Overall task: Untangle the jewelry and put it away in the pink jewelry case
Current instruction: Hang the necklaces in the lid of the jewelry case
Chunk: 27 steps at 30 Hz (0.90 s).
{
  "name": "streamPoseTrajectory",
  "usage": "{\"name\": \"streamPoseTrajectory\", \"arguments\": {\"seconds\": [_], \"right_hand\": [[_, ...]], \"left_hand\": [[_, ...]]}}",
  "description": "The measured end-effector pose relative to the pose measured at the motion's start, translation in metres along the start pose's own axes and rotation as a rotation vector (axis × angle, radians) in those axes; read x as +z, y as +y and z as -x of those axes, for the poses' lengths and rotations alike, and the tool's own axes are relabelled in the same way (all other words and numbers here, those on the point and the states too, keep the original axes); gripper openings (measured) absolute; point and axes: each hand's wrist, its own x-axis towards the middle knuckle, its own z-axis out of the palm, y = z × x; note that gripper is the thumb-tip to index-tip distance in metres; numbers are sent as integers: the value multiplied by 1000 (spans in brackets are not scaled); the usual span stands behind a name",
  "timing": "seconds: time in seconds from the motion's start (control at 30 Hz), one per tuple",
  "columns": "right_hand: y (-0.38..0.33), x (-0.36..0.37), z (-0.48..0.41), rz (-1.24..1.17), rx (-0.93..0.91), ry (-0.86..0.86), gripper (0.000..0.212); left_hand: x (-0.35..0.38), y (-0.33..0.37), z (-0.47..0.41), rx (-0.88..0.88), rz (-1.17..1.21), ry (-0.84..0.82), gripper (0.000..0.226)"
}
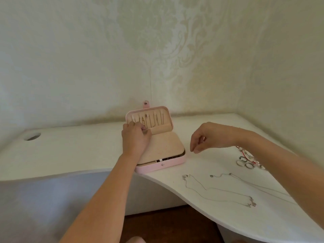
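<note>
The pink jewelry case [152, 168] lies open on the white desk, its lid [167, 113] upright against the wall. Several thin chains [154, 120] hang inside the lid above a beige pocket [162, 128]. My left hand [134, 141] reaches into the lid's lower left, fingers curled and pinching at a chain by the pocket edge; the pinched part is hidden. A beige flap [164, 146] covers the case's tray. My right hand [205, 137] hovers to the right of the case, fingers loosely bent, holding nothing. Two silver necklaces [210, 189] [245, 179] lie spread on the desk.
Several rings [243, 163] and a red cord bracelet [244, 152] lie under my right forearm. The desk [78, 151] has a curved front edge and a round cable hole [32, 136] at the far left. Patterned walls meet in a corner behind the case.
</note>
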Motion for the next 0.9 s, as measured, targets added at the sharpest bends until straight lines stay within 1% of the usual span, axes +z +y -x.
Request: {"name": "streamPoseTrajectory", "arguments": {"seconds": [0.07,0.2,0.27,0.33,0.4,0.5,0.57,0.6,0.67,0.77,0.8,0.9], "right_hand": [[3,9,17,44,50,-53,6],[16,18,57,5,156,13,5],[19,25,77,-42,195,83,5],[20,38,94,-100,208,197,7],[20,54,111,-149,278,317,9],[21,76,134,-141,489,435,28],[22,88,142,-125,611,446,38],[21,92,144,-124,643,450,39],[18,98,143,-151,621,481,32],[7,99,134,-159,442,545,12],[3,99,128,-139,364,543,9],[-8,101,101,-92,143,452,21]], "left_hand": [[0,0,0,-5,-1,-8,22],[0,1,0,8,-28,7,21],[1,2,0,11,-50,-2,22],[2,2,0,9,-70,-20,23],[2,2,0,11,-85,-33,26],[1,4,2,23,-95,-39,28],[-1,4,2,26,-93,-39,28],[-1,5,2,30,-95,-40,28],[-1,4,3,40,-101,-44,28],[-1,4,3,44,-99,-45,27],[-1,4,3,47,-100,-43,27],[-1,3,3,50,-113,-48,28]]}}
